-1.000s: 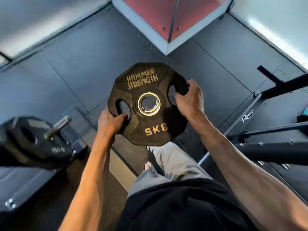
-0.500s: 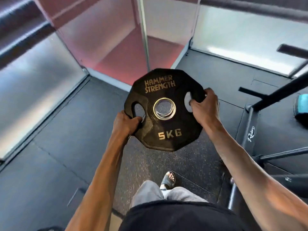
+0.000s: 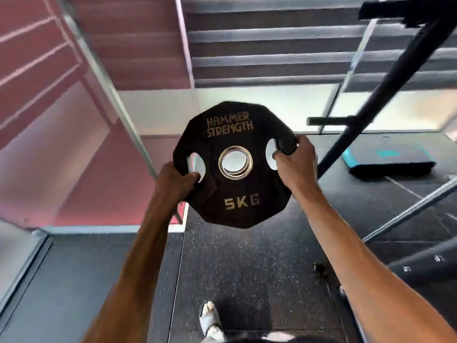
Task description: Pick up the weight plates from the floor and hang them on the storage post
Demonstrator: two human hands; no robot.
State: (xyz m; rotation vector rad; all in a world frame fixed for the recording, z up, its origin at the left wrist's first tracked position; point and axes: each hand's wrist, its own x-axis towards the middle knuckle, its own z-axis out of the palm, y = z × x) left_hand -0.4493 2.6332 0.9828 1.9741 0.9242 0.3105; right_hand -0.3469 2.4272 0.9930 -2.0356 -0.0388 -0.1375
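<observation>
A black 5 kg weight plate (image 3: 235, 184) with gold lettering and a metal centre ring is held upright in front of me, well above the floor. My left hand (image 3: 176, 180) grips it through the left cut-out. My right hand (image 3: 295, 160) grips the rim at the right cut-out. No storage post with plates shows in this view.
A black rack frame (image 3: 385, 95) slants up at the right, with a short peg (image 3: 330, 120) sticking out to the left. A black and teal step platform (image 3: 388, 160) lies on the dark rubber floor (image 3: 247, 268). Red-tinted glass panels (image 3: 61, 144) and blinds stand ahead. My sandalled foot (image 3: 210, 318) is below.
The plate has risen with both hands while my view tilted up from the floor to the glass wall and blinds. The loaded plate post seen at the left has left the view.
</observation>
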